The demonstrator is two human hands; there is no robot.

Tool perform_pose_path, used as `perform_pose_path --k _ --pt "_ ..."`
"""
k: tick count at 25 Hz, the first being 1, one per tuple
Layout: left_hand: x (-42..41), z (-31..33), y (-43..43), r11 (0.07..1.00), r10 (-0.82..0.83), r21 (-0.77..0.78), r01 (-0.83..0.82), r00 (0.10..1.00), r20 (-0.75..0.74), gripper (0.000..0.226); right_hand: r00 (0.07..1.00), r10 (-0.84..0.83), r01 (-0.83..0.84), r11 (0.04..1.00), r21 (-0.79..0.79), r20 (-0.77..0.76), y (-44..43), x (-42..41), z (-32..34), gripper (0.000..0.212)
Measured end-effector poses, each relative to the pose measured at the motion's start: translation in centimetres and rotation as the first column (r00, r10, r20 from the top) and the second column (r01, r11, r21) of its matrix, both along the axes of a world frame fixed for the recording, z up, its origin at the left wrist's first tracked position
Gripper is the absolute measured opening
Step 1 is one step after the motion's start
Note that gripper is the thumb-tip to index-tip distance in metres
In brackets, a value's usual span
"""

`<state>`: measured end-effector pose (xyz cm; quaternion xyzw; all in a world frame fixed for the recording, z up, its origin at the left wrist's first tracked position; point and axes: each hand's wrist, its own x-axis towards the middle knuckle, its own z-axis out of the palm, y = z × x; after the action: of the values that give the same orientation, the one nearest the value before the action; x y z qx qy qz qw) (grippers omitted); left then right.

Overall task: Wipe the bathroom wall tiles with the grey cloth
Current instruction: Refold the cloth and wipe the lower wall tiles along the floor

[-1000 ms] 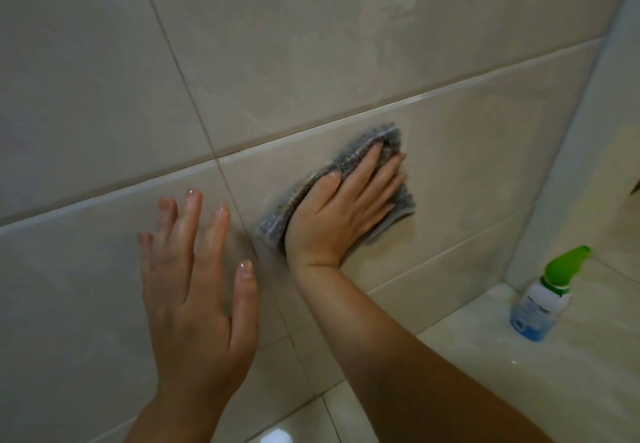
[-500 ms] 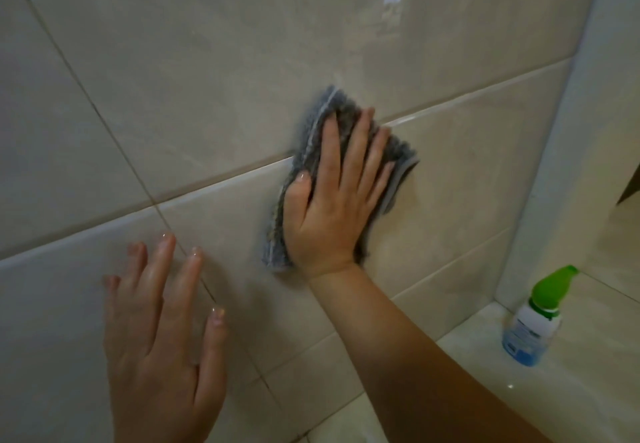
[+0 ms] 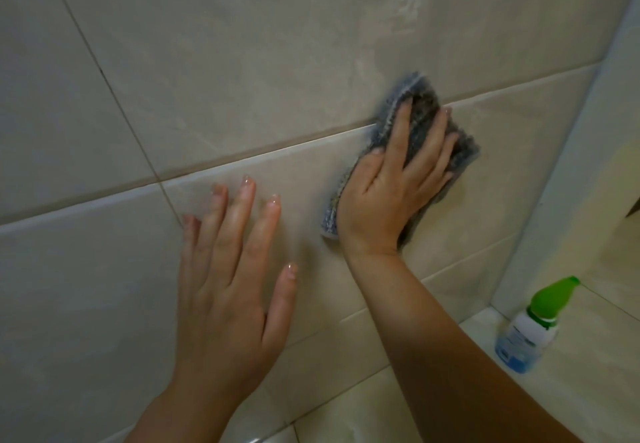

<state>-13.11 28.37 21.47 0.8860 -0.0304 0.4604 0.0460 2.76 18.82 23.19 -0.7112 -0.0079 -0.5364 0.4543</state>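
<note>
Grey cloth sits flat on the beige wall tiles, straddling a horizontal grout line, pinned under the right hand with fingers straight and spread. Left hand is just beside it on the lower tile, palm flat, fingers straight, holding nothing. Green-capped spray bottle stands on the ledge at lower right, well apart.

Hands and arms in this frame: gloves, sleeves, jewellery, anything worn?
Nothing worn. The left hand and right hand are bare: no gloves, no rings showing. Both forearms bare, no sleeve, watch or bracelet in view. Nails longish, pale and glossy.
</note>
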Motion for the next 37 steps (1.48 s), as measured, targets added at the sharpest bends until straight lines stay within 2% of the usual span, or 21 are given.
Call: perform_pose_path --k 2,4,8,10,13,15,17,19,20,22,24,27,30,32,33,34,37 --pt "0.4 0.1 -0.3 1.0 -0.007 -0.001 0.007 1.0 -0.005 0.059 0.995 0.0 0.002 1.0 -0.021 0.098 -0.4 0.8 0.6 0.045" --pt "0.7 0.2 -0.5 1.0 -0.008 -0.002 0.008 1.0 -0.021 0.059 0.993 -0.007 0.009 1.0 -0.018 0.119 -1.2 2.2 -0.7 0.044" --pt "1.6 1.4 -1.7 0.999 -0.033 0.017 0.034 0.999 -0.028 0.06 0.999 0.0 0.004 0.995 0.1 -0.049 -1.7 2.8 -3.6 0.052" --pt "2.4 2.7 -2.3 0.994 -0.078 0.075 0.078 0.997 -0.014 0.059 0.999 0.026 -0.022 0.996 0.085 -0.046 -1.3 2.4 -2.6 0.053" --pt "3.8 4.8 -2.5 0.971 -0.118 0.207 0.117 0.993 -0.004 0.058 0.996 0.042 -0.04 0.999 -0.023 0.072 -1.9 3.0 0.5 0.053" --pt "4.7 5.8 -2.8 0.942 -0.152 0.302 0.15 0.988 -0.015 0.056 0.994 0.025 -0.019 0.998 -0.052 0.105 -3.5 4.7 0.1 0.053" --pt "5.9 6.8 -3.0 0.898 -0.17 0.408 0.168 0.985 -0.03 0.056 0.999 -0.016 0.014 0.999 0.045 0.051 -5.1 6.9 -1.8 0.053" --pt "7.1 7.6 -3.4 0.847 -0.182 0.494 0.196 0.98 -0.077 0.06 0.994 -0.001 0.026 0.976 0.217 -0.111 -6.5 7.6 -4.4 0.055" --pt "7.6 8.0 -3.6 0.826 -0.183 0.526 0.201 0.979 -0.087 0.061 0.986 0.013 0.027 0.971 0.239 -0.166 -6.5 7.3 -5.2 0.056" --pt "8.3 9.0 -3.8 0.79 -0.187 0.58 0.196 0.979 -0.076 0.06 0.987 0.025 -0.002 0.99 0.141 -0.161 -5.6 6.2 -4.9 0.056" --pt "9.0 10.2 -4.2 0.761 -0.2 0.622 0.183 0.979 -0.044 0.056 0.997 0.053 -0.053 0.999 0.002 -0.048 -4.9 5.5 -2.0 0.055" --pt "10.2 12.2 -4.5 0.733 -0.203 0.659 0.167 0.979 -0.023 0.054 0.997 0.051 -0.05 0.999 -0.018 0.056 -6.4 7.5 1.5 0.054" --pt "11.5 13.0 -5.0 0.695 -0.186 0.7 0.163 0.982 -0.043 0.055 0.998 -0.024 0.032 0.988 0.148 -0.056 -8.9 10.1 -2.5 0.055" --pt "12.2 13.2 -5.5 0.683 -0.183 0.708 0.178 0.981 -0.071 0.056 0.975 0.031 0.036 0.956 0.292 -0.221 -9.1 9.6 -5.5 0.058" --pt "12.4 13.3 -5.7 0.684 -0.187 0.706 0.183 0.98 -0.073 0.055 0.964 0.054 0.029 0.952 0.305 -0.26 -8.6 9.0 -5.9 0.059" --pt "12.6 13.3 -6.0 0.686 -0.194 0.705 0.183 0.979 -0.065 0.055 0.967 0.055 0.016 0.961 0.276 -0.248 -8.0 8.5 -5.2 0.058" --pt "13.0 13.3 -6.6 0.688 -0.21 0.702 0.186 0.976 -0.053 0.053 0.999 0.016 -0.012 0.996 0.093 -0.045 -7.5 8.5 -0.1 0.053"
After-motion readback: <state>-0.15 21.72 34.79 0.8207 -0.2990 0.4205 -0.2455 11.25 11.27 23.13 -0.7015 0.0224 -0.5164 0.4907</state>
